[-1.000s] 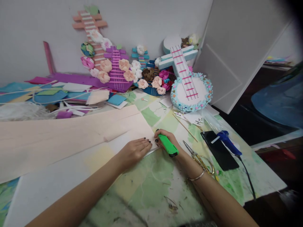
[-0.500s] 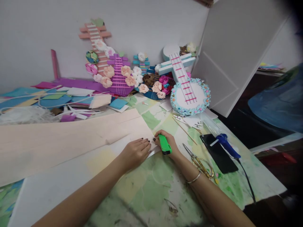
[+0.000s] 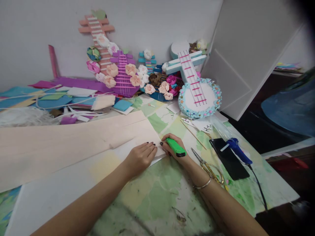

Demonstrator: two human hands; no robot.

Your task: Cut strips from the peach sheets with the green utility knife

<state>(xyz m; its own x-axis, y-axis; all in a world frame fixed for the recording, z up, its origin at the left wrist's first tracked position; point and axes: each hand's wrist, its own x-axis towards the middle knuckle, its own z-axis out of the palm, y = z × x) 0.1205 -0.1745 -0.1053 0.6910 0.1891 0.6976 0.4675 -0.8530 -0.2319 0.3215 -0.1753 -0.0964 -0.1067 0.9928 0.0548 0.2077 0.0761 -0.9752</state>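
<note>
My right hand [image 3: 174, 147] grips a green utility knife [image 3: 176, 147] at the right end of a long pale peach sheet [image 3: 61, 144]. Its blade is hidden under my fingers. Flat on the sheet's near right corner lies my left hand [image 3: 142, 156], fingers close together and holding nothing, just left of the knife hand. Beneath the peach sheet a white board or sheet [image 3: 66, 186] sticks out toward me. Gold-handled scissors [image 3: 208, 166] rest on the table beside my right wrist.
Several flower-decorated paper lutes, one blue and white [image 3: 197, 95], lean along the back wall. Coloured paper pieces [image 3: 55, 101] and white string [image 3: 27, 115] crowd the back left. On the right, a blue glue gun [image 3: 237, 152] with a cord rests over a black phone [image 3: 228, 160].
The green knife's handle has swung to the right and tilted lower in my right hand. My left hand stays in place on the sheet. The view has shifted slightly.
</note>
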